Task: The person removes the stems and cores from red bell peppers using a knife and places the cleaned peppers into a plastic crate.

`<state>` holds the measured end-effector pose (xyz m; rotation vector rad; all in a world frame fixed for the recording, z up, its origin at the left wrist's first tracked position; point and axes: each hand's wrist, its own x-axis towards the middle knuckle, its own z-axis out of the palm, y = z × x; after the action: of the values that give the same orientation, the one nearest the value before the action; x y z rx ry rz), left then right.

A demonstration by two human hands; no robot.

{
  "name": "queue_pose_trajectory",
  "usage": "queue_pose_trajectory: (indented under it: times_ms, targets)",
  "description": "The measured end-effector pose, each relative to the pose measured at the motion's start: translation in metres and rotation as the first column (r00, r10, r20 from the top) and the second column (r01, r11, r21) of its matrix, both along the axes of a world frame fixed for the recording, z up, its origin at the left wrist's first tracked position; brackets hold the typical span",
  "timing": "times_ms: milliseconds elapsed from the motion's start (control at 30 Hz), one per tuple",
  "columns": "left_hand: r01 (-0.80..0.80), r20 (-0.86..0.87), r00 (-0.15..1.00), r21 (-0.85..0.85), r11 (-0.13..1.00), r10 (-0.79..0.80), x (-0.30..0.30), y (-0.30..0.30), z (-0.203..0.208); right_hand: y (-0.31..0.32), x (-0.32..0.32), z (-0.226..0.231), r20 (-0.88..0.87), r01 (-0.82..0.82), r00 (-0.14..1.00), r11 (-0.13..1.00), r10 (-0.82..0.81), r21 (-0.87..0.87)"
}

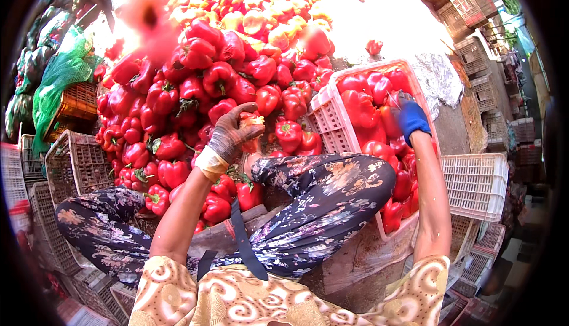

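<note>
Packing red bell peppers (358,109) into a pink plastic crate (327,118), by the look of it. Peppers are in two places: loose heap ahead of the sitter, and layered in the crate by the right knee. Right hand (413,115), blue glove, is over the crate's right side, fingers bent down at a pepper. Can't tell from here if it's gripping or just pressing. Left hand (230,133), darker glove, is above the near edge of the heap, thumb and fingers closed around a pale-orange piece (253,121); can't make out what that is.

To do this well, I'd seat each pepper in a gap, not on a neighbour's shoulder. Lower it, don't drop it; skins likely bruise or split. Press lightly, palm flat. Turn stems away from adjacent flesh. Keep the top layer under the rim if crates get stacked. Check each for soft spots before placing.
</note>
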<state>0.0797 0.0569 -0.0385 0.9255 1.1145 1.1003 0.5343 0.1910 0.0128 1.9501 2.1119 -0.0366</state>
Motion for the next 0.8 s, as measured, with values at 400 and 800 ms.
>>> queue_pose_trajectory:
  times_ms: [400, 800]
  targets:
    - [0.086, -0.01, 0.996, 0.248, 0.965, -0.086, 0.029, -0.01, 0.064, -0.109, -0.273, 0.05, -0.73, -0.43, 0.452, 0.843, 0.512, 0.325]
    - [-0.334, 0.463, 0.847, 0.082, 0.939, 0.261, 0.007, -0.001, 0.066, -0.104, -0.23, 0.069, -0.524, -0.123, -0.762, 0.88, -0.38, -0.459]
